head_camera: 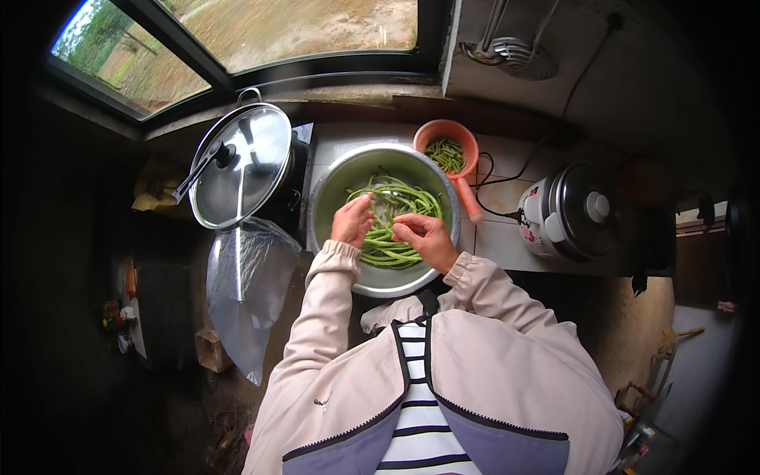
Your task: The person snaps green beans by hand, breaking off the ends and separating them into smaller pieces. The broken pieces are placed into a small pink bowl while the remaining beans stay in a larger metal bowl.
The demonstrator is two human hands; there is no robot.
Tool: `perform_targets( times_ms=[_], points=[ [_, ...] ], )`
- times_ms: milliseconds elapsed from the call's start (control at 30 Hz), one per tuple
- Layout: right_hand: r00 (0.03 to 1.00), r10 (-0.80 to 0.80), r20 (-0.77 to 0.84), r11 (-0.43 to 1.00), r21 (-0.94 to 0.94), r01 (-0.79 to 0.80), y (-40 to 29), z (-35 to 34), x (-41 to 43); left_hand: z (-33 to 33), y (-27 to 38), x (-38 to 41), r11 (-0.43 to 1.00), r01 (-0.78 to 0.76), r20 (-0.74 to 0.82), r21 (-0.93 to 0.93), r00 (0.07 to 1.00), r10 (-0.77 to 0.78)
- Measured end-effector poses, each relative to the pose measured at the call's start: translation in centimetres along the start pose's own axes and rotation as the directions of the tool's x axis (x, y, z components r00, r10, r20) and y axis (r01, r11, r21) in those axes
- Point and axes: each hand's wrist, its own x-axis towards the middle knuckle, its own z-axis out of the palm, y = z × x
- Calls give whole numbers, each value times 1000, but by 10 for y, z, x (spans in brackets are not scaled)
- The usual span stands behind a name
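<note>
A large metal basin (332,178) holds a tangle of long green beans (389,256). Over its left part is my left hand (354,221), its fingers bent inward above the beans. My right hand (428,238) reaches over the opposite side of the basin, thumb and forefinger drawn close together. Whether a bean lies between the fingertips of either hand is too small to make out. Just behind the basin's right rim, an orange plastic dipper (423,138) contains short bean pieces (446,155), its handle pointing towards me.
Left of the basin stands a wide pan with a glass lid (252,163) on a stove. A clear plastic bag (246,297) hangs over the counter's front edge. To the right, a rice cooker (570,208) has a black cord (499,180) running across the tiles. Ladles (490,50) hang above.
</note>
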Motion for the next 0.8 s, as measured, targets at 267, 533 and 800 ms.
perform_targets(
  times_ms=[267, 533, 800],
  points=[
    [990, -48, -134, 997, 48, 55, -9, -13, -3, 104, 21, 66, 948, -147, 275, 281, 959, 67],
    [985, -24, -168, 991, 124, 46, 2, -33, 5, 63, 25, -17, 827, -422, 457, 372, 859, 233],
    [997, 21, -77, 998, 57, -17, 1, -20, 10, 59, 29, -52, 293, -696, 482, 655, 684, 548]
  ],
)
